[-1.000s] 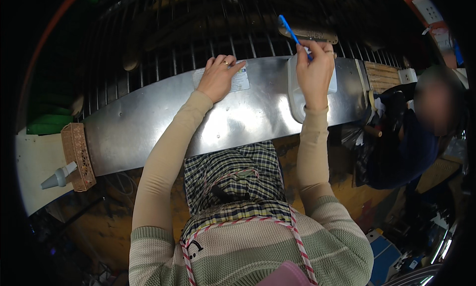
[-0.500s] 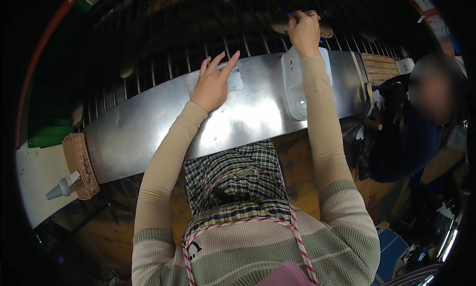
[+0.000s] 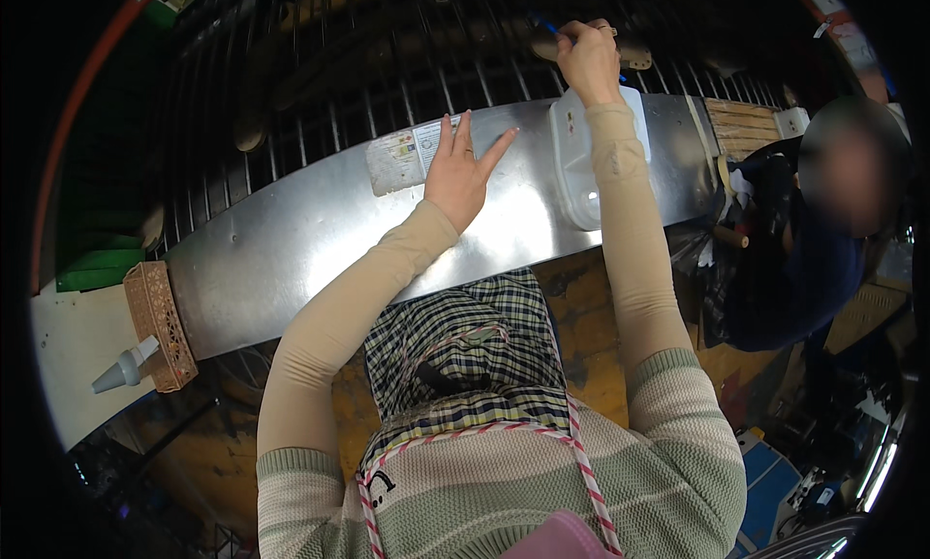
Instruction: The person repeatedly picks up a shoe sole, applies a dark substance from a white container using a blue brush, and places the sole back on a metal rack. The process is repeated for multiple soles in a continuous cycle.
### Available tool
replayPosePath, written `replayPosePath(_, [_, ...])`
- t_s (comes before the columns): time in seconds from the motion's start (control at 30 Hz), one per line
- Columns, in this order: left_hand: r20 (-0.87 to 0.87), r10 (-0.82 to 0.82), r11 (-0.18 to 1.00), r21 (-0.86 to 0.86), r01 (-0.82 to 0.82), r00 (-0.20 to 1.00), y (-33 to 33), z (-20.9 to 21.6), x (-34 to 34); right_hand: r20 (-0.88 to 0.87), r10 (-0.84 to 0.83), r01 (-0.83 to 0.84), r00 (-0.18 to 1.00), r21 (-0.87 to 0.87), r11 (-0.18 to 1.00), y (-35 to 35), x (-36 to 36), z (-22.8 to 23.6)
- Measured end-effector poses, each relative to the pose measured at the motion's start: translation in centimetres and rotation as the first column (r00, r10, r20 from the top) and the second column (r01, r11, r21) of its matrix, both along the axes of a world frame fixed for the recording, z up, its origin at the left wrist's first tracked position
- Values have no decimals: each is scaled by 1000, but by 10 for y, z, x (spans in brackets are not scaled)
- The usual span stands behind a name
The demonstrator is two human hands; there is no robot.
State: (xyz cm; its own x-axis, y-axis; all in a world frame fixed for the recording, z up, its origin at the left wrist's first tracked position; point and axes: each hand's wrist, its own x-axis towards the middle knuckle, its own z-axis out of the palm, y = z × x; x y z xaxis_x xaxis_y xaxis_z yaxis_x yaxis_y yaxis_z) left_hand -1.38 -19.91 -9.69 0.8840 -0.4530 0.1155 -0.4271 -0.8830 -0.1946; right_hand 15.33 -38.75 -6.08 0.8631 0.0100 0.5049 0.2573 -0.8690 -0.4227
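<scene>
My left hand (image 3: pixel 457 181) is open, its fingers spread over the shiny metal table (image 3: pixel 291 239). It rests by a worn printed label (image 3: pixel 395 162) stuck near the far edge. At the far right my right hand (image 3: pixel 589 60) is closed around a thin blue stick (image 3: pixel 544 23); its kind does not show clearly. Behind that hand lies a beige, flat, rounded piece with small holes (image 3: pixel 635 57), partly hidden. Below my right wrist a translucent white plastic container (image 3: pixel 573 171) sits on the metal, partly covered by my forearm.
Beyond the table runs a dark rack of metal bars (image 3: pixel 407 99), with another beige-tipped piece (image 3: pixel 252 133) on it. A pink-brown woven basket (image 3: pixel 160 326) stands at the left end, beside a grey nozzle-shaped thing (image 3: pixel 118 373). A person in dark clothes (image 3: pixel 804 268) is at the right.
My left hand has moved right, uncovering more of the label. My right hand has shifted slightly left, still closed on the blue stick.
</scene>
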Motion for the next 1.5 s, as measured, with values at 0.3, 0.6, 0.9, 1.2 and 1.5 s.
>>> replayPosePath(0.3, [-155, 5, 585, -800, -129, 988, 52, 8, 20, -64, 43, -38, 997, 78, 996, -3, -2, 6])
replayPosePath(0.6, [-79, -134, 721, -691, 43, 988, 42, -18, -14, -141, 15, -10, 990, 35, 999, -1, -1, 7])
replayPosePath(0.9, [-120, -212, 752, -653, 83, 970, 9, -17, -29, -149, 17, -11, 989, 41, 999, -3, 3, 4])
replayPosePath(1.2, [-95, -204, 776, -622, 102, 974, 5, -15, -35, -155, 23, -15, 988, 56, 998, -1, 1, 7])
replayPosePath(1.5, [25, -229, 751, -631, 193, 973, 3, -21, -36, -139, 42, -39, 989, 23, 999, -5, 4, 1])
